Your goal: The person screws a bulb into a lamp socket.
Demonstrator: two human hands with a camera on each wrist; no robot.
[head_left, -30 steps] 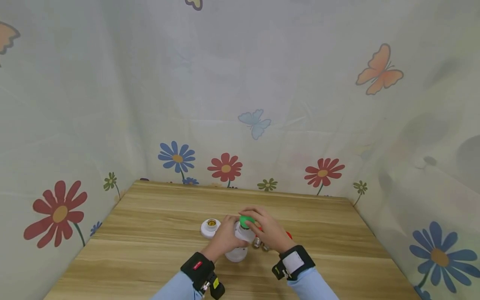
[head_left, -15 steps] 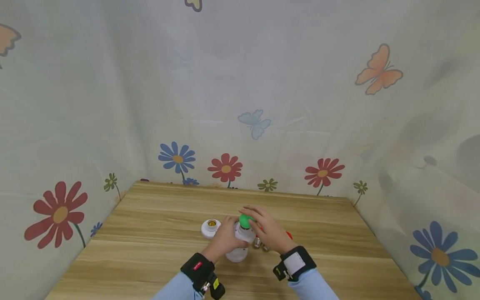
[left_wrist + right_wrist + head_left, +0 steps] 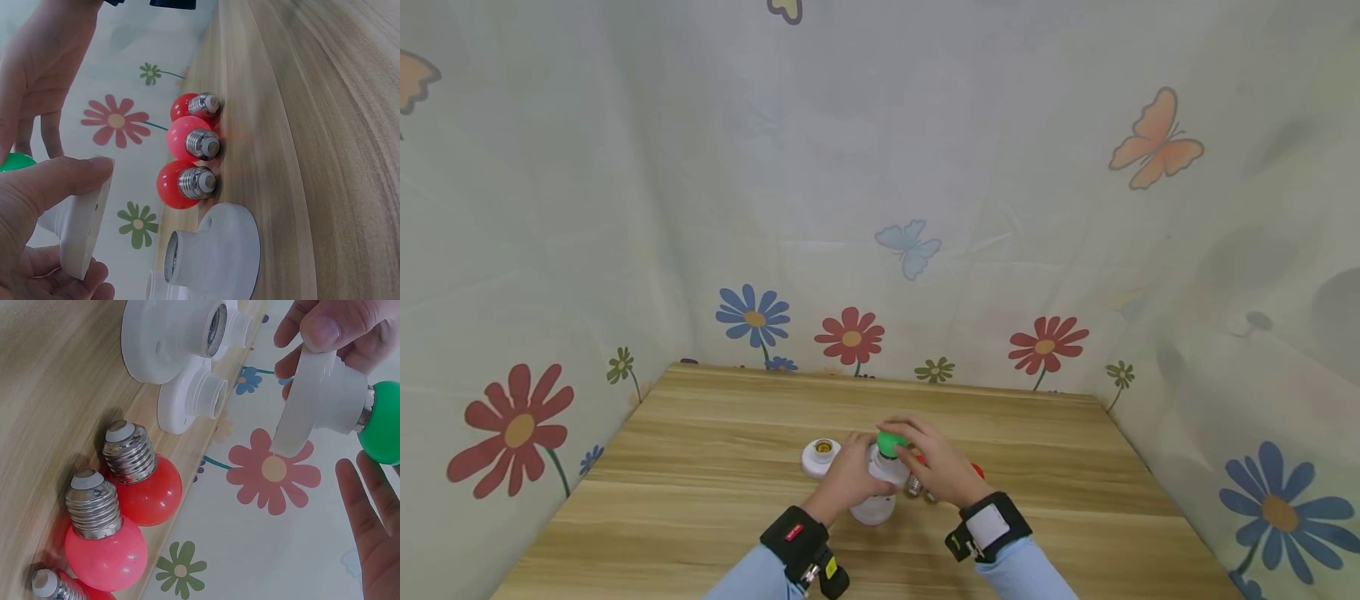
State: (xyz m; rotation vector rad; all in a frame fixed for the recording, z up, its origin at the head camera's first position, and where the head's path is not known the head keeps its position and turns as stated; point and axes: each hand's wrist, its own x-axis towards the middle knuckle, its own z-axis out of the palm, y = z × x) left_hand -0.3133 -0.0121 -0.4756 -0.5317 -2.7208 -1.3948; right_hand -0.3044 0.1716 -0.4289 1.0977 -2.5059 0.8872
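Observation:
In the head view my left hand grips a white lamp holder above the table, thumb and fingers around its round base. A green light bulb sits with its metal screw base in the holder's mouth, and a strip of the metal shows in the right wrist view. My right hand holds the green bulb between thumb and fingers from the right. The left wrist view shows the held holder tilted, its flat base towards the camera; only an edge of the green bulb appears there.
Red bulbs and a pinkish one lie on the wooden table below my right hand. More white holders stand below and left of my left hand. A flower-printed curtain rises behind the table.
My right fingers shift slightly around the green bulb, loosening and closing again. My left hand and the holder stay in place.

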